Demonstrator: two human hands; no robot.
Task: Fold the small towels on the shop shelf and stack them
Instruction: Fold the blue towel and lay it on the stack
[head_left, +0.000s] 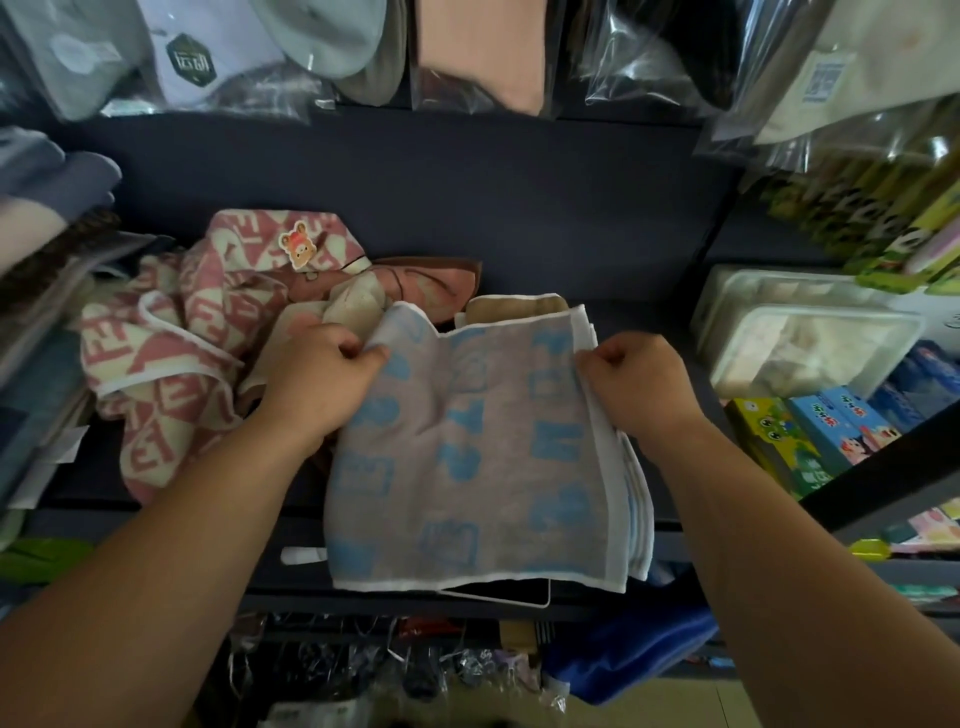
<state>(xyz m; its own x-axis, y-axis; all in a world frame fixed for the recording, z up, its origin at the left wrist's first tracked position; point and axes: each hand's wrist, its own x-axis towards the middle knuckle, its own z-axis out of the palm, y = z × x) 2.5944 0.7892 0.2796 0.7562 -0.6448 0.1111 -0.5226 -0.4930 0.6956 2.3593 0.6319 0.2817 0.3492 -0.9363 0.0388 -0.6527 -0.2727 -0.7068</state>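
Note:
A small grey-beige towel with blue printed shapes and a white border (483, 447) lies spread over the front of the dark shelf (415, 197), its near edge hanging past the shelf lip. My left hand (322, 374) pinches its far left corner. My right hand (634, 384) pinches the towel's right edge near the far corner. Under the towel's right side the edges of other folded layers show. A crumpled pink and cream patterned towel (176, 353) lies in a heap to the left. A brown and pink towel (415, 283) and a beige one (514, 306) lie behind.
Bagged goods hang above the shelf (467, 52). Clear plastic boxes (810, 343) and colourful small cartons (810, 436) stand at the right. Folded dark cloth is stacked at the far left (47, 182). A lower shelf with packets shows below (415, 665).

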